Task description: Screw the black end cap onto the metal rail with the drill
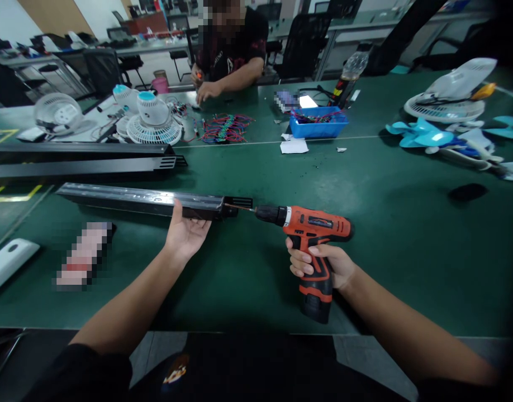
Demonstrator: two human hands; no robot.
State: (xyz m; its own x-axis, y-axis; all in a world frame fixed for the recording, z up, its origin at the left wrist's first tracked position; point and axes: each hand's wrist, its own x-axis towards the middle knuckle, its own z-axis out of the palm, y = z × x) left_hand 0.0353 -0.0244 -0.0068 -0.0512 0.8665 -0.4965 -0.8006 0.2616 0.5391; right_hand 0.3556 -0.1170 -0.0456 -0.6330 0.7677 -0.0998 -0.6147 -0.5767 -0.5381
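Note:
My right hand (319, 263) grips the handle of an orange and black cordless drill (313, 226). Its bit points left into the right end of a long black metal bar (143, 200) lying on the green table (386, 245). My left hand (185, 231) holds the bar from the near side, close to that right end, thumb on top.
Two more long black bars (80, 159) lie behind. White fan parts (151, 120), a bundle of coloured wires (225, 128), a blue bin (317, 125) and blue fan blades (424, 137) sit farther back. A person (229, 53) works at the far side. A white part (7, 262) lies at left.

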